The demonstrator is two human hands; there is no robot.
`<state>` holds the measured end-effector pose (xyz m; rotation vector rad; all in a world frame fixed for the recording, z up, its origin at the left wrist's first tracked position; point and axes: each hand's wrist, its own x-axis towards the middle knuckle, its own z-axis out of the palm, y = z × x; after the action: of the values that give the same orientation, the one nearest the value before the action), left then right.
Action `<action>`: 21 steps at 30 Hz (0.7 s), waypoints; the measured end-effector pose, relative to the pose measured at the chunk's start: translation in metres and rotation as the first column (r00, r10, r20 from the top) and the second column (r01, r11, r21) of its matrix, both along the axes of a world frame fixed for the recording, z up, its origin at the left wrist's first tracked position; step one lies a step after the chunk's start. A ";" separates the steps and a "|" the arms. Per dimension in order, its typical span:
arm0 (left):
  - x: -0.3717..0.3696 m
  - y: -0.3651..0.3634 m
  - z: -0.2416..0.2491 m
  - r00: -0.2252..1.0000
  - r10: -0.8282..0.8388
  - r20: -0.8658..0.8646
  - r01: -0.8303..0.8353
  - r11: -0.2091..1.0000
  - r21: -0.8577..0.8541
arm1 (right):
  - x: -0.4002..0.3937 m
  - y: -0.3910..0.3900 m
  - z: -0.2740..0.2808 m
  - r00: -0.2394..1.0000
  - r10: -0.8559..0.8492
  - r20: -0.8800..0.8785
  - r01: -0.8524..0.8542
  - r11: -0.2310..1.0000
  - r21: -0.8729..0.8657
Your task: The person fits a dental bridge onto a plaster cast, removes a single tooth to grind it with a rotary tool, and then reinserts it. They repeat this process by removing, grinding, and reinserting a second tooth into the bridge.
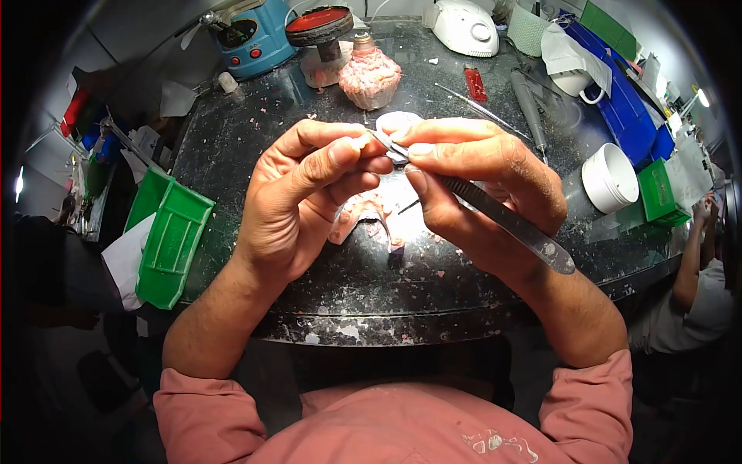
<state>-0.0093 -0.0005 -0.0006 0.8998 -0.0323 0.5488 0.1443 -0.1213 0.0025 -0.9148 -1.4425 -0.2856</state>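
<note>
My right hand (483, 170) grips a scalpel (510, 220) by its flat grey metal handle, whose rounded end sticks out toward my right wrist. The blade points left, at the fingertips of my left hand (297, 185). Those fingertips pinch a small pale yellowish piece (362, 141), mostly covered by the thumb and fingers; its kind cannot be made out. The blade tip is at or very near the piece. On the table below the hands lies a pinkish molded piece (362, 207), partly hidden. A white round object (398, 119) shows behind the fingers.
A burner crusted with pink wax (369, 77) stands behind the hands, beside a pan of red wax (318, 23) and a blue machine (259, 39). Rightward are a handpiece (529, 108), a thin metal tool (481, 109) and a white tub (610, 179). A green tray (171, 240) sits left.
</note>
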 end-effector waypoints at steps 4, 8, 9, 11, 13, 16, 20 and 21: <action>0.000 0.000 0.000 1.000 -0.011 0.005 0.011 1.000 -0.013 | 0.002 0.001 0.001 0.999 0.009 0.039 -0.008 1.000 -0.001; 0.000 -0.001 -0.001 1.000 -0.004 0.005 0.004 1.000 -0.012 | 0.007 -0.004 0.003 0.989 0.061 0.132 -0.055 0.997 -0.054; 0.000 -0.001 -0.001 1.000 -0.001 0.002 0.001 1.000 -0.014 | 0.007 -0.004 0.002 0.990 0.067 0.125 -0.061 0.997 -0.053; 0.000 -0.001 -0.002 1.000 0.004 -0.003 -0.004 1.000 -0.015 | 0.007 -0.003 0.002 0.990 0.074 0.117 -0.068 0.996 -0.052; 0.000 -0.001 -0.002 1.000 0.010 -0.019 -0.011 0.999 -0.036 | 0.007 -0.004 0.002 0.990 0.072 0.126 -0.065 0.997 -0.052; 0.000 -0.002 -0.002 0.999 0.026 -0.018 -0.026 1.000 -0.016 | 0.007 -0.003 0.001 0.990 0.077 0.118 -0.073 0.997 -0.038; 0.000 -0.003 -0.003 0.999 0.040 -0.024 -0.041 0.999 -0.010 | 0.006 -0.003 0.001 0.989 0.072 0.126 -0.067 0.997 -0.042; 0.000 -0.003 -0.003 0.999 0.042 -0.024 -0.042 0.999 -0.009 | 0.006 -0.003 0.002 0.988 0.065 0.137 -0.059 0.997 -0.044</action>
<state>-0.0091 -0.0036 -0.0033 0.8996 0.0106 0.5774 0.1505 -0.1247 0.0044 -0.8947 -1.6070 -0.2796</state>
